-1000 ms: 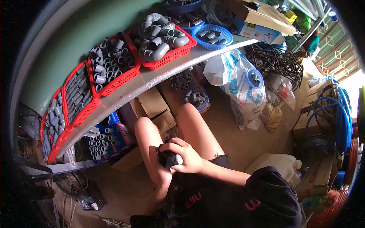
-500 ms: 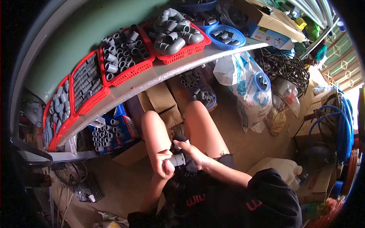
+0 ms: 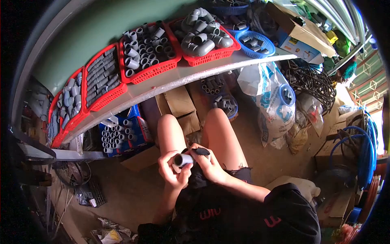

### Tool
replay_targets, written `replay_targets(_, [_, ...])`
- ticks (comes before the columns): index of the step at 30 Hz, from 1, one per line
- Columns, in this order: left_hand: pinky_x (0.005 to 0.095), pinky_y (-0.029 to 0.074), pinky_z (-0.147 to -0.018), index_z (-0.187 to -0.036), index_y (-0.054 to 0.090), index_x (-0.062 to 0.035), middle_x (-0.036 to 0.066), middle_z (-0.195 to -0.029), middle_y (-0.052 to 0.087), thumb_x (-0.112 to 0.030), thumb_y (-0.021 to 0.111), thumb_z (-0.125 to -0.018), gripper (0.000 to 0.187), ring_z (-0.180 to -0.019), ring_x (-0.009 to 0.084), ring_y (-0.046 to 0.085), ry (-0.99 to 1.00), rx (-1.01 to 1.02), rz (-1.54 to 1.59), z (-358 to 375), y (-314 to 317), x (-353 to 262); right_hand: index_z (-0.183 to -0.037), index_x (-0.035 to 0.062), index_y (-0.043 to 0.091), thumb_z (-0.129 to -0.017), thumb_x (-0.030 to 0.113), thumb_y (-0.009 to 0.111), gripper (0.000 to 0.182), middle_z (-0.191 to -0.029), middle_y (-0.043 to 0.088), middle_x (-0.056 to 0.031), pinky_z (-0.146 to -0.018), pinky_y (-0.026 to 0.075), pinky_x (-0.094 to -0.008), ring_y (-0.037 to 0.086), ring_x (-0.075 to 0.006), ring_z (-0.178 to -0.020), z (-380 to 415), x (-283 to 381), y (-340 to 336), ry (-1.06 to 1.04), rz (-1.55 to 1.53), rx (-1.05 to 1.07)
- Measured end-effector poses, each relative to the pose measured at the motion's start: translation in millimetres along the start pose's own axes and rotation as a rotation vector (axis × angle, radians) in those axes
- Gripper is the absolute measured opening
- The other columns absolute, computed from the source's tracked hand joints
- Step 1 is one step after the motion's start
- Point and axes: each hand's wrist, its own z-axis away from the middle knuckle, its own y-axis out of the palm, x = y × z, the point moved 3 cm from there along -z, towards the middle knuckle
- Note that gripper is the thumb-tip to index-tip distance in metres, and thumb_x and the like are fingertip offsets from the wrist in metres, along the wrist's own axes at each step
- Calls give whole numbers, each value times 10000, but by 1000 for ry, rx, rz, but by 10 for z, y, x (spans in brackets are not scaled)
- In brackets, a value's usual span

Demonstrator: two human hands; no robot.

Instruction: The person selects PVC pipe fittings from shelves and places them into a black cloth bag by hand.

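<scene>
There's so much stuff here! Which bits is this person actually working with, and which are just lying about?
In use:
left hand holding a short grey pipe fitting
right hand holding a dark cloth at the fitting

Lying about:
red baskets of grey fittings on the shelf
blue basket
white sack
blue hose
cardboard boxes

Black short-sleeved shirt [image 3: 252, 215], red lettering; frayed dark shorts [image 3: 242, 174]; bare legs
</scene>
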Motion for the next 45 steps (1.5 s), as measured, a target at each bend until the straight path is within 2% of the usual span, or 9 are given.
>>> replay_targets(5, [243, 417, -593, -1025, 409, 48, 111, -816, 502, -294, 590, -799, 449, -688, 139, 510, -31, 60, -13, 108, 11, 40, -882, 44, 534, -847, 310, 473, 275, -760, 562, -55, -587, 455, -261, 549, -149, -655, 142, 20, -94, 726, -578, -65])
replay_targets(9, [298, 378, -761, -1098, 456, 32, 113, -987, 503, -329, 434, -880, 422, -853, 170, 480, -162, -24, -79, 58, -71, 40, -1017, 42, 479, -846, 355, 475, 357, -846, 557, -81, -626, 476, -288, 552, -160, -729, 15, 217, -251, 339, -634, -355])
replay_targets(13, [314, 363, -869, -1157, 432, 22, 135, -1120, 491, -303, 455, -874, 431, -1005, 242, 478, -150, 23, -185, -14, -88, 33, -1243, 69, 311, -800, 421, 529, 606, -1076, 474, -109, -843, 399, -332, 500, -207, -958, -26, 731, -34, -83, -192, -20])
replay_targets(17, [284, 368, -860, -1171, 393, -43, 84, -1096, 471, -300, 412, -876, 391, -1000, 181, 463, -509, -183, 919, 369, 20, 392, -1144, 8, 432, -677, 244, 681, 580, -1063, 487, -165, -799, 417, -334, 512, -274, -943, -14, 733, 327, -579, 723, 122])
replay_targets(20, [279, 347, -886, -1206, 346, -47, 72, -1111, 445, -295, 332, -903, 391, -1033, 153, 429, -729, -163, 1355, 496, -8, 469, -1046, 11, 505, -611, 118, 666, 476, -959, 540, -144, -680, 444, -314, 537, -271, -779, -52, 634, 281, -602, 643, 9])
replay_targets(22, [287, 328, -913, -1262, 286, -25, 94, -1160, 412, -281, 316, -905, 441, -1069, 166, 406, -502, -44, 565, 110, 101, -122, -998, 12, 521, -586, 90, 638, 435, -887, 560, -122, -618, 442, -302, 533, -255, -702, -70, 616, 255, -616, 674, -57])
replay_targets(33, [323, 340, -896, -1253, 272, -16, 100, -1123, 405, -197, 477, -863, 477, -1041, 184, 415, -770, -26, 787, 135, 226, -50, -923, -3, 526, -668, 2, 576, 260, -808, 584, -115, -612, 447, -262, 580, -161, -699, -198, 524, -82, -281, 628, -71])
replay_targets(37, [296, 385, -829, -1223, 333, -23, 75, -1047, 468, -217, 497, -870, 434, -964, 165, 466, -736, -7, 775, 151, 150, -55, -982, -4, 513, -799, 143, 554, 239, -852, 603, -66, -705, 436, -247, 552, -109, -809, -154, 559, -214, -54, 39, -261])
replay_targets(45, [239, 407, -693, -989, 472, -11, 38, -872, 502, -207, 494, -842, 246, -824, 107, 481, -547, -26, 342, 52, 173, -65, -981, 10, 504, -596, 169, 774, 497, -925, 561, -116, -777, 425, -313, 546, -192, -865, -92, 513, 81, -465, 436, -49])
